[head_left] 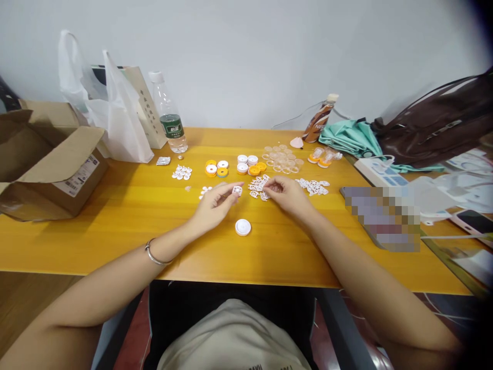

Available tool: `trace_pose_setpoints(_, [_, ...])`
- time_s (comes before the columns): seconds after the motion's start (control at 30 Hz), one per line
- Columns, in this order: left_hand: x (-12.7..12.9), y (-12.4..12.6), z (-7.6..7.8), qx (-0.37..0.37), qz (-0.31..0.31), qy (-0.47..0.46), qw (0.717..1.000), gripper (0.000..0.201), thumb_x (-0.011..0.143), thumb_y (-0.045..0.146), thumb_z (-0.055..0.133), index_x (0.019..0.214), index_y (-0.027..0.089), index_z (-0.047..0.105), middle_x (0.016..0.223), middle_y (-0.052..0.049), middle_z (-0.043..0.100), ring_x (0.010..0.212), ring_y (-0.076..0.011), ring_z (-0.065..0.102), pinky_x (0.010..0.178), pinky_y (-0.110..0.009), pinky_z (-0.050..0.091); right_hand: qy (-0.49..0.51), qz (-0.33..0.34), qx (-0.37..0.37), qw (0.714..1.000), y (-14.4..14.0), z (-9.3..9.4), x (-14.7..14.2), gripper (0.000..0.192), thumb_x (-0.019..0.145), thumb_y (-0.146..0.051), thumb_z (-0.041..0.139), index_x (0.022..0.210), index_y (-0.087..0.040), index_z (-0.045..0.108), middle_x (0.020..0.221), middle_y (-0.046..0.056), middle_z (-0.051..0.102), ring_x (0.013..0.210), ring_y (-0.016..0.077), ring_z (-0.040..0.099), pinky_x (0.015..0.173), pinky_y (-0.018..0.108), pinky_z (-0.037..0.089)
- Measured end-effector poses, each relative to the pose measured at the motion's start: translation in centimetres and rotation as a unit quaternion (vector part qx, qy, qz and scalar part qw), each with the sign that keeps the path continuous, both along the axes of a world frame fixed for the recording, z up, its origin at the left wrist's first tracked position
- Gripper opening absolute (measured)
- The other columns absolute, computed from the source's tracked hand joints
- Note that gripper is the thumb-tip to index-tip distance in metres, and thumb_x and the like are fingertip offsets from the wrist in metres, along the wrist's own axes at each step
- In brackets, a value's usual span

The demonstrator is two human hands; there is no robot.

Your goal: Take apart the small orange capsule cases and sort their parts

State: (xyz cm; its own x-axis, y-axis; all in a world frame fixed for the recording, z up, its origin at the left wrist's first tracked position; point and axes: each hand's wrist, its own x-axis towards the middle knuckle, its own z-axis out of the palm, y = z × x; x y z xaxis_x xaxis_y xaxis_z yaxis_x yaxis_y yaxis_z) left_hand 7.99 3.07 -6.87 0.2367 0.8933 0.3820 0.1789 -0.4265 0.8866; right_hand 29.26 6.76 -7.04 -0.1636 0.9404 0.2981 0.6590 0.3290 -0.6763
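Note:
My left hand (pixel 213 206) pinches a small white round part (pixel 237 190) between thumb and fingertips above the yellow table (pixel 127 216). My right hand (pixel 289 196) reaches into a pile of small white flat pieces (pixel 259 186), its fingertips closed on one of them. A white round cap (pixel 243 226) lies on the table between my wrists. Orange and white discs (pixel 216 168) and white caps (pixel 247 163) sit just behind the hands. Clear plastic rings (pixel 281 158) are spread beyond them. A second pile of white pieces (pixel 314 186) lies to the right of my right hand.
An open cardboard box (pixel 46 159) stands at the left edge, with white plastic bags (pixel 111 113) and a water bottle (pixel 168 121) behind. A brown drink bottle (pixel 319 119), teal cloth (pixel 348 137), brown bag (pixel 435 126), power strip (pixel 379 172) and phone (pixel 473 221) crowd the right.

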Motion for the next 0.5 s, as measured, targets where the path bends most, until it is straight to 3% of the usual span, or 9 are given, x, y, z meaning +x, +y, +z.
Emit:
trace_pose_setpoints(0.23, [0.5, -0.4, -0.3, -0.077, -0.056, -0.063, 0.993, 0.022, 0.079, 0.023, 0.059, 0.100, 0.014, 0.060, 0.079, -0.003, 0.062, 0.069, -0.0093, 0.058, 0.070, -0.023, 0.048, 0.141, -0.004, 0.015, 0.990, -0.3, 0.5, -0.4, 0.015, 0.073, -0.030, 0.060, 0.075, -0.016, 0.060, 0.068, 0.002, 0.060, 0.059, 0.0108, 0.051, 0.058, 0.025, 0.043])
trace_pose_setpoints(0.43, [0.4, -1.0, 0.3, -0.139, -0.142, -0.171, 0.965, 0.028, 0.075, 0.025, 0.066, 0.097, 0.016, 0.051, 0.074, 0.001, 0.062, 0.065, -0.0079, 0.059, 0.066, -0.021, 0.048, 0.243, 0.226, -0.076, 0.940, -3.5, 1.7, -2.3, 0.023, 0.076, -0.034, 0.062, 0.094, -0.019, 0.062, 0.085, 0.003, 0.065, 0.079, 0.0129, 0.059, 0.073, 0.027, 0.048])
trace_pose_setpoints(0.5, [0.4, -1.2, 0.5, -0.150, -0.169, -0.185, 0.956, 0.029, 0.075, 0.024, 0.067, 0.097, 0.017, 0.050, 0.073, 0.001, 0.062, 0.064, -0.0078, 0.060, 0.066, -0.021, 0.048, 0.254, 0.267, -0.090, 0.925, -4.4, 1.9, -2.7, 0.025, 0.078, -0.033, 0.062, 0.100, -0.021, 0.061, 0.087, 0.003, 0.065, 0.080, 0.0130, 0.059, 0.074, 0.028, 0.048])
